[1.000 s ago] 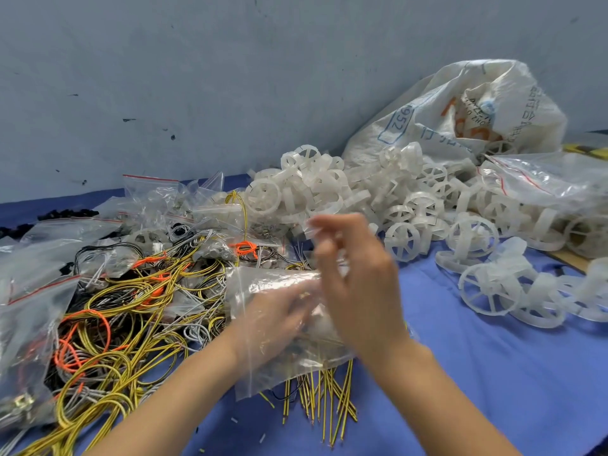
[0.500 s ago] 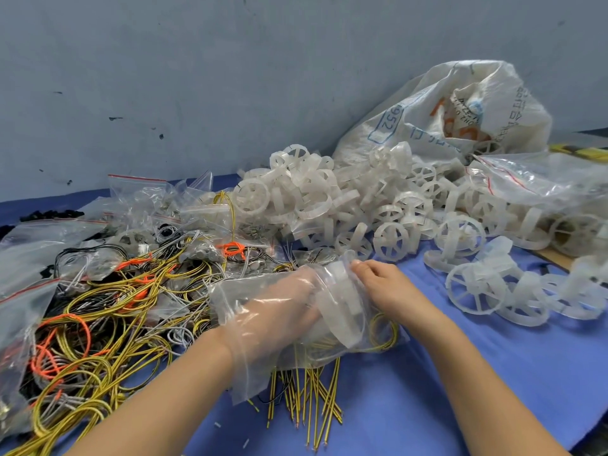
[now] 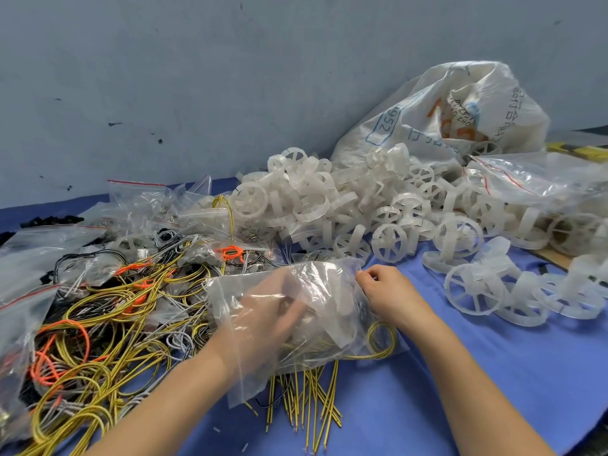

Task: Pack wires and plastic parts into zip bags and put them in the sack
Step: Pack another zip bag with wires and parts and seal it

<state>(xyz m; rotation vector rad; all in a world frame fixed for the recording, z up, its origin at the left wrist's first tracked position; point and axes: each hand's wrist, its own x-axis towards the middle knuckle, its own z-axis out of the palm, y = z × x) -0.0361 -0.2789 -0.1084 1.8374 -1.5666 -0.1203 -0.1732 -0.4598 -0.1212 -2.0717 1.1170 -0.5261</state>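
Where both forearms cross the near edge of the blue-covered table (image 3: pixel 493 373), a fan of short, straight yellow wires (image 3: pixel 306 403) lies on the cloth, their far ends tucked under a clear zip bag (image 3: pixel 332 291). The bag sits just left of the table's middle, lying on its side with its mouth toward the near left.

The left hand (image 3: pixel 269 320) is pushed inside it up to the wrist. Seen through blurred plastic, its fingers point right, but I cannot tell whether they grip anything. The right hand (image 3: pixel 391 294) is outside, at the bag's right end, with its fingertips pinching the plastic there. A yellow wire loop (image 3: pixel 381 337) lies against the bag's right corner, below that hand.

Toward the left edge spreads a tangle of wire coils (image 3: pixel 108 317) in yellow, orange, black and grey, with filled zip bags (image 3: pixel 19 291) lying over it at the very edge. Loose white plastic wheels (image 3: pixel 470 291) lie on the cloth to the right of the hands.

Farther back, a heap of the same wheels (image 3: pixel 329 205) runs across the middle, with empty zip bags (image 3: pixel 141 205) piled to its left. A large clear bag (image 3: pixel 533 179) of wheels lies by the right edge. At the far right corner the white woven sack (image 3: pixel 460 113) leans against the grey wall (image 3: pixel 197 77), touching the heap.
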